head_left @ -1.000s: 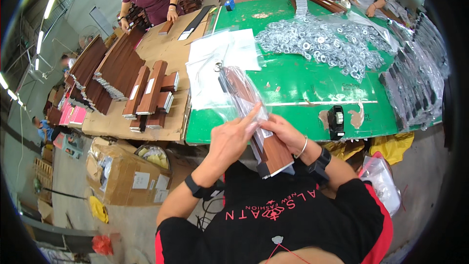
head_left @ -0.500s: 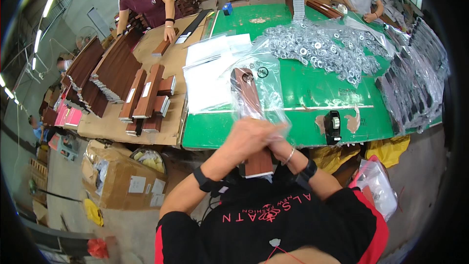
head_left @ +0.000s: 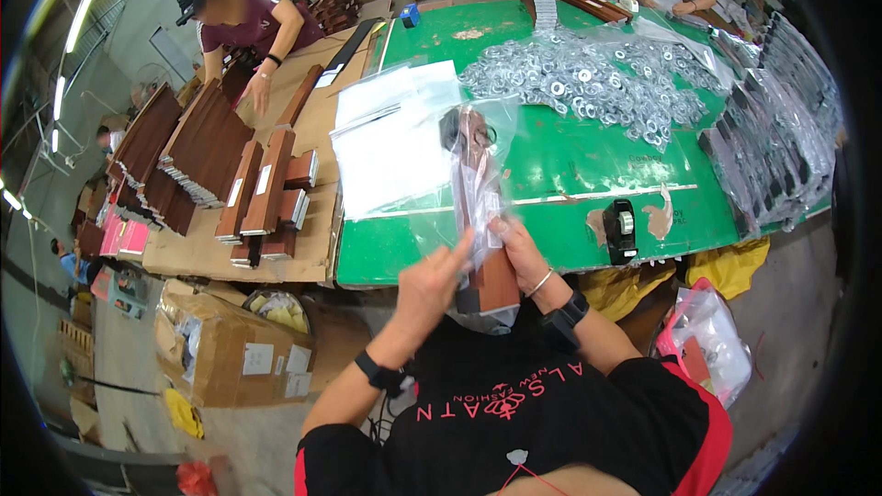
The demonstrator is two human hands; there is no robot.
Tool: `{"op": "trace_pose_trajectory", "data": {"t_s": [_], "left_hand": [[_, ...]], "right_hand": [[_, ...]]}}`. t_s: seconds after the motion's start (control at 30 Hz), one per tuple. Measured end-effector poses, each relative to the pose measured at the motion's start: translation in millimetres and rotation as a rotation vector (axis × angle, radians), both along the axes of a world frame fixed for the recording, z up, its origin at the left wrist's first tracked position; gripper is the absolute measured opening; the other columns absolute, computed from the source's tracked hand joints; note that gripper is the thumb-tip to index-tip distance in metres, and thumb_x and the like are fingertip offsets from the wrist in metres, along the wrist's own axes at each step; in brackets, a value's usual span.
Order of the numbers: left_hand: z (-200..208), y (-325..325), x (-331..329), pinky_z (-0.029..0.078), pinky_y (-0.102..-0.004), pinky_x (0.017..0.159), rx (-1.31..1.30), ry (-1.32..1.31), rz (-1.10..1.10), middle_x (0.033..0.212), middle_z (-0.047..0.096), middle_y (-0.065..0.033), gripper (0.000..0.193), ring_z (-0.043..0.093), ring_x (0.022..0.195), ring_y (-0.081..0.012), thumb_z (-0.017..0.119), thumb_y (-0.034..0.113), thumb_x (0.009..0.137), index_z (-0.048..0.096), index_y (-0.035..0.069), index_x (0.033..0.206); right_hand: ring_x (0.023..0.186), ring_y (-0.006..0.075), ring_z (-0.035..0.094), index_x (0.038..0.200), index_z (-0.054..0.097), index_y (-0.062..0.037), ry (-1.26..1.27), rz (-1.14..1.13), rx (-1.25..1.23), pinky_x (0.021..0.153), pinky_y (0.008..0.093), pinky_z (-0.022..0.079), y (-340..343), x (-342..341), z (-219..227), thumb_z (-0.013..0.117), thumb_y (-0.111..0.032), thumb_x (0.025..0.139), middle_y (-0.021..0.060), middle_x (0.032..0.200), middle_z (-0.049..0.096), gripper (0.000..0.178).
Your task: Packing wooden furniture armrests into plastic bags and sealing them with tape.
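Note:
A dark red-brown wooden plank (head_left: 497, 281) lies inside a clear plastic bag (head_left: 507, 140), reaching from over the green table toward my chest. The bag now covers the plank's near end. My right hand (head_left: 521, 255) is closed round the right side of the bagged plank, thumb on top. My left hand (head_left: 434, 283) is at its left side by the bag, its fingers smeared by motion, so its grip is unclear. Dark round fittings (head_left: 452, 129) show through the bag at the far end. Left of it lies a stack of flat clear bags (head_left: 390, 161).
On the green table (head_left: 560, 230) are a heap of bagged metal rings (head_left: 588, 83), a black tape dispenser (head_left: 622, 231) and wrapped planks (head_left: 772, 142). Bare planks (head_left: 268, 182) stack on cardboard at left, near a co-worker (head_left: 248, 18). A cardboard box (head_left: 234, 335) stands below.
The bag has come down over the plank's near end. My hands have moved apart, left hand to the left, right hand along the plank's side. The co-worker's hand has left a plank.

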State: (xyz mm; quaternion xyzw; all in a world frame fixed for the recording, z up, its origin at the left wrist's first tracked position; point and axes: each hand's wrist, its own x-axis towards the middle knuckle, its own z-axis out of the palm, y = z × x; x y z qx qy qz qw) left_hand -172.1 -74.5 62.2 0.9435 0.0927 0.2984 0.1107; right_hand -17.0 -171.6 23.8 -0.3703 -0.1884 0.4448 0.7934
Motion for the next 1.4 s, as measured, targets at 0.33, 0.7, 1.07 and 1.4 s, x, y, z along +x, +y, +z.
{"op": "trace_pose_trajectory", "data": {"t_s": [0.33,0.7,1.07,1.4], "left_hand": [[9.6,-55.2,70.0,0.052,-0.0354,0.061,0.276,0.338,-0.35,0.08,0.061,-0.0043,0.038,0.066,0.071,-0.0222,0.066,0.018,0.084,0.066,0.015,0.122],[-14.5,-15.6,-36.7,0.05,-0.0335,0.058,-0.073,-0.001,-0.08,0.08,0.051,-0.0061,0.048,0.058,0.069,-0.0232,0.065,0.017,0.086,0.061,0.02,0.134],[-24.6,-56.7,-3.5,0.051,-0.0422,0.071,-0.364,-0.002,-0.271,0.092,0.06,-0.0131,0.052,0.064,0.089,-0.0322,0.065,0.022,0.091,0.052,0.011,0.14],[-12.4,-40.9,-39.5,0.05,-0.0387,0.073,-0.609,0.183,-0.145,0.083,0.058,-0.0073,0.07,0.059,0.075,-0.0271,0.069,0.016,0.087,0.041,0.018,0.152]], "right_hand": [[0.111,0.0262,0.058,0.141,0.045,0.0011,-0.838,-0.315,0.08,0.096,0.038,0.049,44.8,-11.0,-99.3,0.063,-0.025,0.097,0.015,0.12,0.059,0.054],[0.081,0.0192,0.063,0.116,0.059,0.0011,0.034,-0.005,-0.142,0.065,0.034,0.056,44.7,-0.8,-8.0,0.066,-0.027,0.096,0.0088,0.098,0.063,0.035],[0.111,0.0241,0.056,0.138,0.047,0.0057,-0.737,-0.065,-0.318,0.096,0.0361,0.045,71.2,-7.4,-43.2,0.073,-0.025,0.089,0.0177,0.124,0.059,0.063],[0.129,0.0349,0.049,0.147,0.036,0.0061,-0.818,-0.156,-0.371,0.11,0.0408,0.037,77.6,7.4,-51.1,0.075,-0.035,0.084,0.0274,0.138,0.05,0.085]]}}
